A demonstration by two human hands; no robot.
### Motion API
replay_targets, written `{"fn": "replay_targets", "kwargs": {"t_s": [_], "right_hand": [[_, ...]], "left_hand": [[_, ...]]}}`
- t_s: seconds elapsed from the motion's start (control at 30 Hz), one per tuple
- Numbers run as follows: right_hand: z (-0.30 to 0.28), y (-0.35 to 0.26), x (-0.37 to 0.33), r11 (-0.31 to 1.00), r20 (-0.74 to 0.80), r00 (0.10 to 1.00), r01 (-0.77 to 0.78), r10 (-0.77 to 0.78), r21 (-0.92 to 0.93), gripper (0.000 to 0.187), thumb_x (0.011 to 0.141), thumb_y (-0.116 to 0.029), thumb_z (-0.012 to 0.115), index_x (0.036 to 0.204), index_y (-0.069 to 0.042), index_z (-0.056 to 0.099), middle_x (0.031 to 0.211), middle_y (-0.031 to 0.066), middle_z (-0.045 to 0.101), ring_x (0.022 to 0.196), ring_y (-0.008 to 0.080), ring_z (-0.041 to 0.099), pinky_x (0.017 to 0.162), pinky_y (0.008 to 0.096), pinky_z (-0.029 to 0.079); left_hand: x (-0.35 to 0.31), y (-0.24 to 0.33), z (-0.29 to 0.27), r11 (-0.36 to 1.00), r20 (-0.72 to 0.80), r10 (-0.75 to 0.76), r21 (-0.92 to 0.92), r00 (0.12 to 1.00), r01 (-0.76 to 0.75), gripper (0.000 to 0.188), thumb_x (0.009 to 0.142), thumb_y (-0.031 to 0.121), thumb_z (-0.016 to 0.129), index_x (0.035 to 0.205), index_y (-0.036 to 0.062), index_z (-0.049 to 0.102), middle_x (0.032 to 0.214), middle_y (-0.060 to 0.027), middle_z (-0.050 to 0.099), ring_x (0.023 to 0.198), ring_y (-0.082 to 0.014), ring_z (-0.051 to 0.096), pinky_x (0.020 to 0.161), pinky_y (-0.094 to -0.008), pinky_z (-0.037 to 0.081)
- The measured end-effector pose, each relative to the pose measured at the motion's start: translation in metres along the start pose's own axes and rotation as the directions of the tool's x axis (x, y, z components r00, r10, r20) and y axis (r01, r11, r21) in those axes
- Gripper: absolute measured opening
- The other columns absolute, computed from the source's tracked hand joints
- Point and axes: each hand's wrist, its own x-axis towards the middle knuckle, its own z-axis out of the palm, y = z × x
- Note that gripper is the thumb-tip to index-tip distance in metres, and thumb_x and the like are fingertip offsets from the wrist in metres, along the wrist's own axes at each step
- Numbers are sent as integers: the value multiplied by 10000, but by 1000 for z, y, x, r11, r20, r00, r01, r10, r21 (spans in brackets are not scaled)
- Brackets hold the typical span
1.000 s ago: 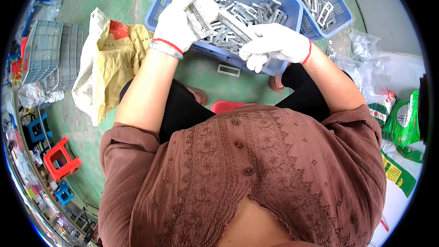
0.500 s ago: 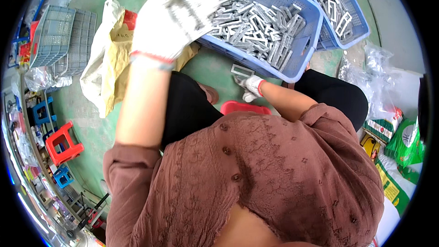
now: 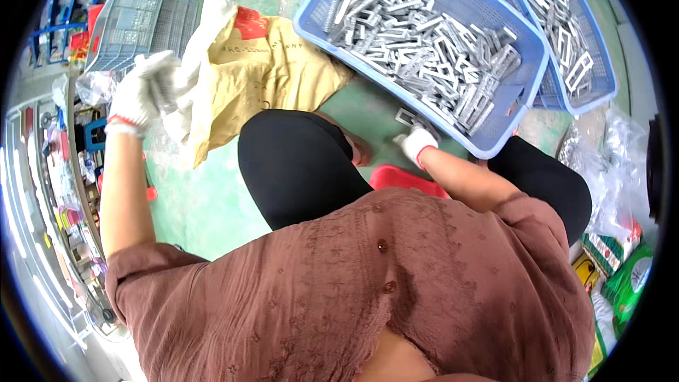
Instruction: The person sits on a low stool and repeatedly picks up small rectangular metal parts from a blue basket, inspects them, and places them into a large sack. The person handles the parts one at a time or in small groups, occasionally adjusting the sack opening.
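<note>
My left hand (image 3: 141,92), in a white knit glove with a red cuff, is stretched out far left beside the pale edge of a yellow and white sack (image 3: 262,71). Motion smears its fingers; a grey streak shows at them, and I cannot make out whether it is a held part or the glove. Low between my knees, my right hand (image 3: 417,143), gloved too, grips a small rectangular metal frame (image 3: 405,117) by one end. Just beyond it stands a blue plastic basket (image 3: 431,117) heaped with similar silvery metal frames (image 3: 424,42).
A second blue basket (image 3: 603,92) with more metal parts adjoins on the right. Grey crates (image 3: 134,25) stand at the far left, near shelving. A red stool (image 3: 403,178) is under me. Clear plastic bags (image 3: 608,170) and a green bag (image 3: 629,283) lie at right.
My left hand has swung left and down, from above the basket's near left corner to the sack's left side. The view has shifted left. My right hand stays low by the basket with the frame.
</note>
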Motion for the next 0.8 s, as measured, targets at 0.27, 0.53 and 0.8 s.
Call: {"fn": "replay_targets", "kwargs": {"t_s": [0.27,0.53,0.8], "right_hand": [[-112,-134,-41,273,246,364,901,-898,-338,282,874,-304,542,955,-113,733,985,153,707,951,367,663,834,450,526],[-180,-77,103,802,-126,915,262,-384,-537,428,891,-237,493,1281,-86,585,1285,195,628,1188,362,604,966,449,501],[-158,-50,129,765,-95,944,195,-317,-614,332,936,-188,454,1170,-113,677,1230,153,675,1119,348,654,921,462,525]], "left_hand": [[53,-74,0,961,162,-263,127,951,244,404,971,69,532,1374,41,526,1238,-104,650,1101,-211,637,973,-380,513],[12,9,38,912,-115,291,334,950,-239,544,956,278,656,1419,35,505,1261,-68,622,1104,-151,596,963,-283,472],[-76,27,209,723,97,573,409,814,-557,464,958,194,652,1361,-13,552,1251,-133,645,1149,-203,616,1027,-319,451]]}}
